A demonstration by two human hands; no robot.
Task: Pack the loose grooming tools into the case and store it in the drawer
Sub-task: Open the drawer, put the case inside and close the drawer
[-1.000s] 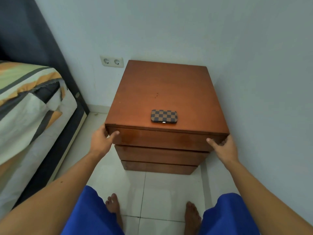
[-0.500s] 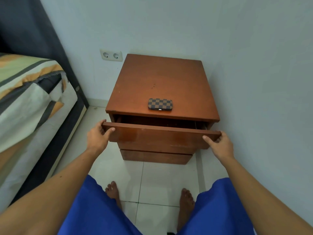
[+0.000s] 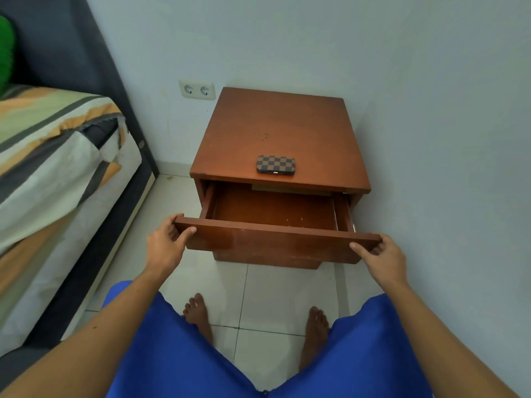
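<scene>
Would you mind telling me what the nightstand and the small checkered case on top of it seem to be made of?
The nightstand looks like wood or wood veneer with a reddish-brown satin varnish: faint sheen, scuffs and worn patches on its pulled-out drawer. The case looks like printed faux leather or coated fabric, brown checks, with a small metal clasp; which exactly, I cannot tell.

Top wooden drawer (image 3: pixel 275 242) of brown nightstand, shut a second ago, now pulled well out; bare reddish-brown floor of drawer exposed. Left hand (image 3: pixel 165 248) and right hand (image 3: pixel 383 258) have travelled outward with front panel, gripping its two ends. Head camera now farther back; both feet visible.
</scene>
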